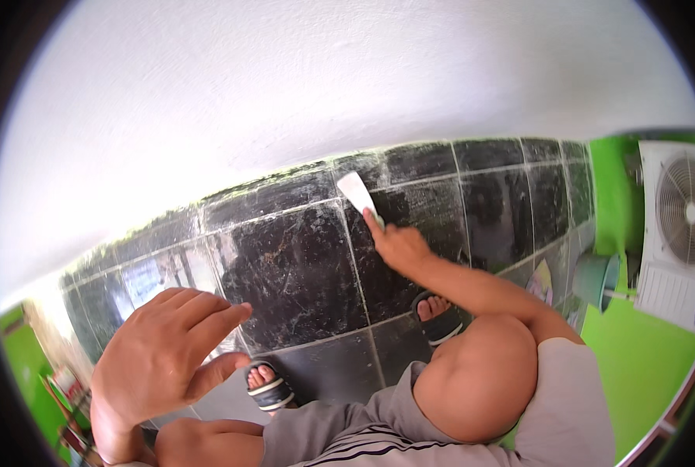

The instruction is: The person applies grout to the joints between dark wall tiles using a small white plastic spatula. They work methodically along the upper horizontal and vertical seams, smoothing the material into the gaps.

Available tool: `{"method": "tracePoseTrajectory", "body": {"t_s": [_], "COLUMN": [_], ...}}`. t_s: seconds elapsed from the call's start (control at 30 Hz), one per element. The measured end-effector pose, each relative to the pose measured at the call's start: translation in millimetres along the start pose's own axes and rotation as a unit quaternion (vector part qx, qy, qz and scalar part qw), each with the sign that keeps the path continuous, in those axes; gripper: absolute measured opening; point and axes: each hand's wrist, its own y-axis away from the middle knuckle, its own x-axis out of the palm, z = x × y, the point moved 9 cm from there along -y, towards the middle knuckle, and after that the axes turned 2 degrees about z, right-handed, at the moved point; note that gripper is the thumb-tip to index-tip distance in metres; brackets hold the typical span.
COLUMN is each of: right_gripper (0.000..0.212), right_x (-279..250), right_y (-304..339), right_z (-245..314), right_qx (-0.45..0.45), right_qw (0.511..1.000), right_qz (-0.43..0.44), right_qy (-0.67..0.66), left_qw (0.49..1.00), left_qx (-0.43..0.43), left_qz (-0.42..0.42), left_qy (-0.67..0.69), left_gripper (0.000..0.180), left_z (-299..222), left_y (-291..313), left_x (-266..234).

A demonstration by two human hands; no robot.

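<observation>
My right hand (400,247) grips a scraper (356,192) with a wide pale blade, its index finger laid along the tool. The blade lies over the black tiles (285,265), close to a grout line near the foot of the white wall (347,70). Whitish smears and dust mark these tiles. Nearer to me on the left, my left hand (172,346) is raised with nothing in it, its fingers curved and the thumb apart.
My sandalled feet (269,387) stand on the tiles below my bent knees. At the right, a fan unit (680,210) is beside a green wall (617,191), with a greenish bucket (596,280) near it. Assorted items (67,389) sit at the far left.
</observation>
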Motion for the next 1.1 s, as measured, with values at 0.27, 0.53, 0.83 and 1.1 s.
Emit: {"method": "tracePoseTrajectory", "body": {"t_s": [0.27, 0.53, 0.83, 1.1], "right_gripper": [0.073, 0.064, 0.069, 0.077], "right_x": [-31, -94, -1, -5], "right_y": [14, 4, -41, -29], "right_z": [-119, -82, 125, 92], "right_qx": [0.261, 0.201, 0.265, 0.343], "right_qw": [0.964, 0.968, 0.96, 0.933], "right_qz": [0.044, 0.146, -0.069, -0.048], "right_qy": [-0.005, 0.027, -0.057, -0.093], "left_qw": [0.987, 0.927, 0.929, 0.948], "left_qx": [0.113, 0.264, 0.314, 0.296], "left_qz": [0.051, 0.247, 0.17, 0.065], "left_qy": [0.103, 0.098, 0.095, 0.097], "left_gripper": [0.045, 0.032, 0.019, 0.017], "left_z": [-59, -139, -133, -122], "left_y": [8, 0, 49, 111], "left_x": [-3, 130, 74, 48]}}
